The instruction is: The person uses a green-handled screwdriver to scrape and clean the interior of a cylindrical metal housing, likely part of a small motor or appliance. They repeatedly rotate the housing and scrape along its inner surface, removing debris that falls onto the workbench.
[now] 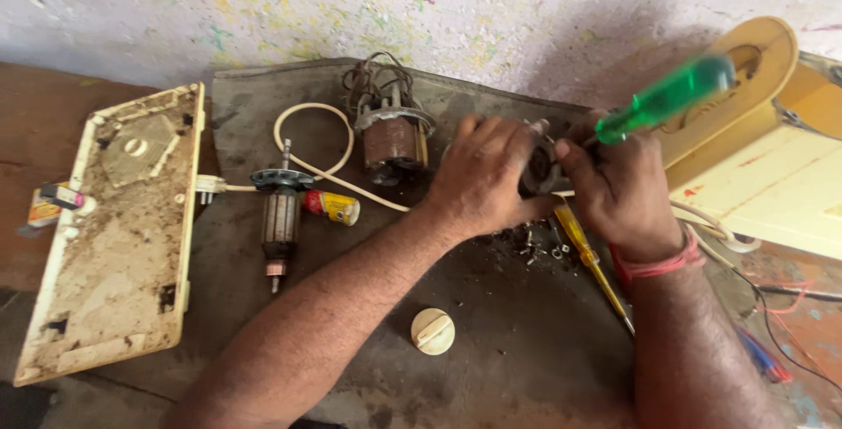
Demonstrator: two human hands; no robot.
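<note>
The left hand (pixel 481 179) wraps around a small dark motor part (pixel 537 168) and holds it just above the worktop (pixel 509 350). The right hand (pixel 618 188) squeezes a green-handled screwdriver (pixel 667 96). Its handle slants up to the right, and its tip points down-left into the part. No boxes hold anything here.

table (pixel 491 368): dark, grimy sheet over a brown top, set against a paint-flecked wall
left edge: dirty cream base plate (pixel 114 236) lying flat, partly over the sheet's edge
centre left: motor armature (pixel 281 218) lying lengthwise; yellow and red tube (pixel 331 206) just beside it; cream cord (pixel 307 153) looping behind
rear: motor stator (pixel 392 139) with coiled wires
front: round cream knob (pixel 432 331)
centre right: yellow-handled screwdriver (pixel 589 258); small loose screws (pixel 533 249) near it
right edge: cream appliance housing (pixel 763 166)
</note>
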